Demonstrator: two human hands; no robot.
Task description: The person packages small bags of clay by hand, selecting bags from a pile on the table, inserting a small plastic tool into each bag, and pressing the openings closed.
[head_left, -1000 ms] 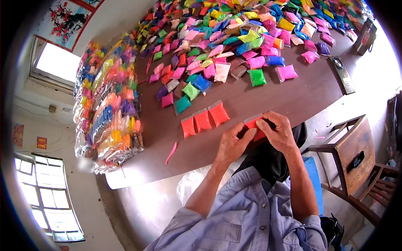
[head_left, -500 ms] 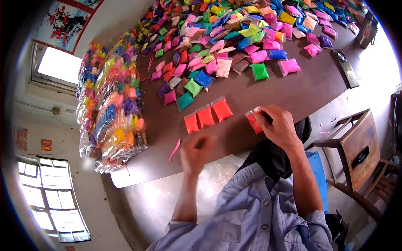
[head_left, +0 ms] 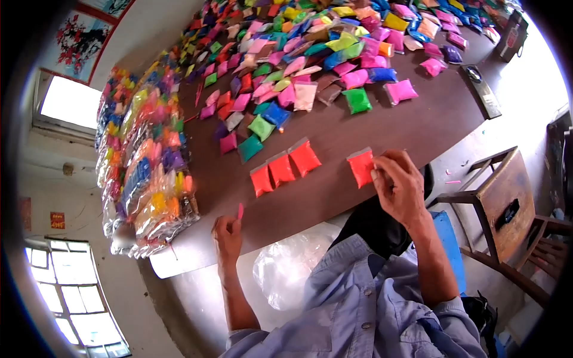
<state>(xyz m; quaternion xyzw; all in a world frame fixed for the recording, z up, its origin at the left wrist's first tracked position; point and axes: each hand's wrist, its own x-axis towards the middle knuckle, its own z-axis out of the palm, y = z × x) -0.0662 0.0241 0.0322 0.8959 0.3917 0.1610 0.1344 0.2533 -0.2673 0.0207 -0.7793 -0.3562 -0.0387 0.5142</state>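
Observation:
My left hand [head_left: 227, 237], closed near the table's front edge, pinches a thin pink strip [head_left: 240, 210] that sticks up past the fingers. To the right, my right hand [head_left: 399, 184] has its thumb and fingertips closed on the right edge of a small red clear-topped packet [head_left: 360, 168]. Between the hands lie three similar packets in a slanting row: a left one [head_left: 261, 181], a middle one [head_left: 281, 169] and a right one [head_left: 305, 158]. Whether the packet at my right hand rests on the table I cannot tell.
A big heap of colourful packets [head_left: 304, 95] covers the back of the brown table [head_left: 334, 134]. Large clear bags of packets [head_left: 149, 161] stand at the left. A metal-looking bar [head_left: 481, 92] lies by the right edge, with a wooden stool [head_left: 507, 197] beyond.
My left hand has moved left and taken hold of the pink strip that lay on the table. My right hand has shifted to the packet's right edge, uncovering its front.

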